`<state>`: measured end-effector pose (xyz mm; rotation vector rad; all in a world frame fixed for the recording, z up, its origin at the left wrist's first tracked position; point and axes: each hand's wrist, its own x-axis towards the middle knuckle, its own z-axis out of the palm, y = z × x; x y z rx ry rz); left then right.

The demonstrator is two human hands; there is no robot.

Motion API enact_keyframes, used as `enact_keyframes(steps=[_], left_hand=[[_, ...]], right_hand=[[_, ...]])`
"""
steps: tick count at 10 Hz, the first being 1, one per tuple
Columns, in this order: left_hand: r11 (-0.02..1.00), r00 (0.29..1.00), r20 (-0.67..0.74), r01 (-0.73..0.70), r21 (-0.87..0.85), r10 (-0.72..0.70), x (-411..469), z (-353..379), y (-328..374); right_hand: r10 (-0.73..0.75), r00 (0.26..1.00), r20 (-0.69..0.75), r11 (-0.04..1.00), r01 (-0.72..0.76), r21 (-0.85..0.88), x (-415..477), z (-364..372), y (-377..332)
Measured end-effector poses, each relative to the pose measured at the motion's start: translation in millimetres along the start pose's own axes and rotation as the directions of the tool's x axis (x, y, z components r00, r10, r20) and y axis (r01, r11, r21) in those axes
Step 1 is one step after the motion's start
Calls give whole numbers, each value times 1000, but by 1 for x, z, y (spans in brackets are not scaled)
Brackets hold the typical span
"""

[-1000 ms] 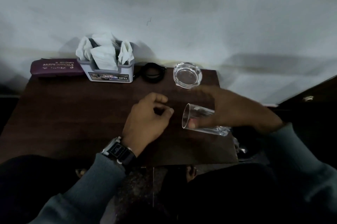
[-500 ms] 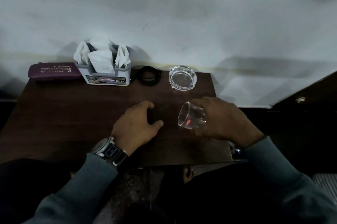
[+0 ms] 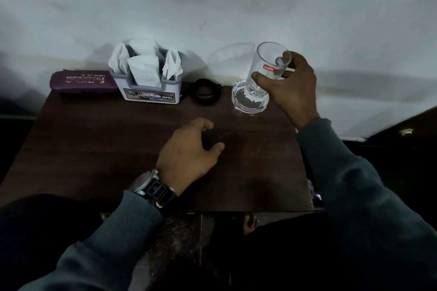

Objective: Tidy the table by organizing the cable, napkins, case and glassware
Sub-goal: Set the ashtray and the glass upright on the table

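Note:
My right hand [image 3: 292, 87] grips a clear drinking glass [image 3: 266, 66] with a red label, nearly upright, its base over the round glass ashtray [image 3: 248, 102] at the table's back right. My left hand [image 3: 189, 148] rests on the dark wooden table [image 3: 106, 144] near the middle, fingers loosely curled, holding nothing. A coiled black cable [image 3: 206, 92] lies between the ashtray and the white napkin holder [image 3: 149, 92] stuffed with napkins [image 3: 143, 68]. A maroon spectacle case [image 3: 82, 81] lies at the back left against the wall.
A white wall [image 3: 212, 6] runs right behind the table's back edge. A dark cabinet [image 3: 406, 132] stands to the right of the table. A bare foot [image 3: 249, 223] shows on the floor below the table's front edge.
My right hand has carried the glass from the middle right of the table up and back, turning it from lying sideways to nearly upright over the ashtray. My left hand has barely moved.

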<state>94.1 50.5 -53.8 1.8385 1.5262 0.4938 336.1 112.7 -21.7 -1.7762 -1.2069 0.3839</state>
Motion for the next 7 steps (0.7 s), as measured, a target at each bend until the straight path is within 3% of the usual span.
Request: enact_keyframes(steps=[5,7], left_hand=[[1000,1000,-30,0,11,1,-1,-6,-5],[1000,999,-36,-16,16,16,-4,-11,-11]], right_hand=[[-21,991,129,1000,23,-16,-20,23,30],[-137,981,139,940,173,-294,-75,14,5]])
